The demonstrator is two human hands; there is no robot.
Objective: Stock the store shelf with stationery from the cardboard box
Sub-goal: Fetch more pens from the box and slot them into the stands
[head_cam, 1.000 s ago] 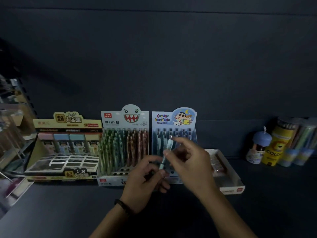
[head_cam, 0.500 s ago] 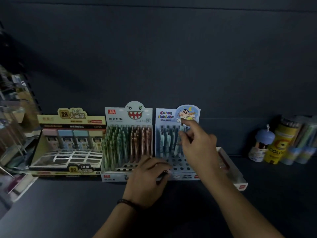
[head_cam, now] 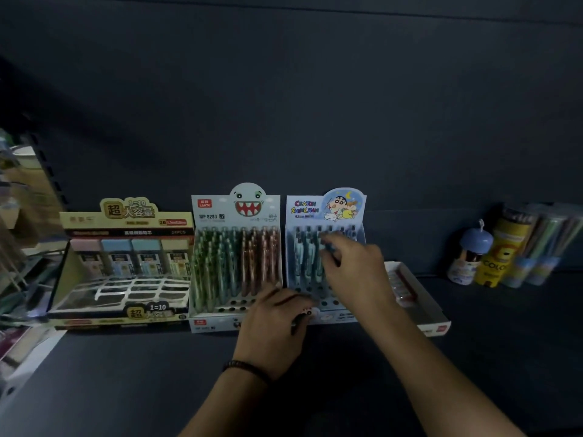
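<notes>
Head view: right hand [head_cam: 353, 272] on slim pens [head_cam: 304, 250], cardboard display [head_cam: 325, 209]; grip unclear.

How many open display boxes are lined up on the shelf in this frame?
4: the yellow lead-refill box far left, the shark-face pen box next, the Crayon Shin-chan pen box behind the right hand, and a low white tray partly hidden at right.

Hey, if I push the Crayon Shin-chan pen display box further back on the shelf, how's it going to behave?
The Crayon Shin-chan display box is thin card, so it probably flexes and slides easily. Its tall header and upright pens may make it tip backward if pushed high. Many front holes sit empty, so it is likely light; the left hand at its base should steady it.
</notes>
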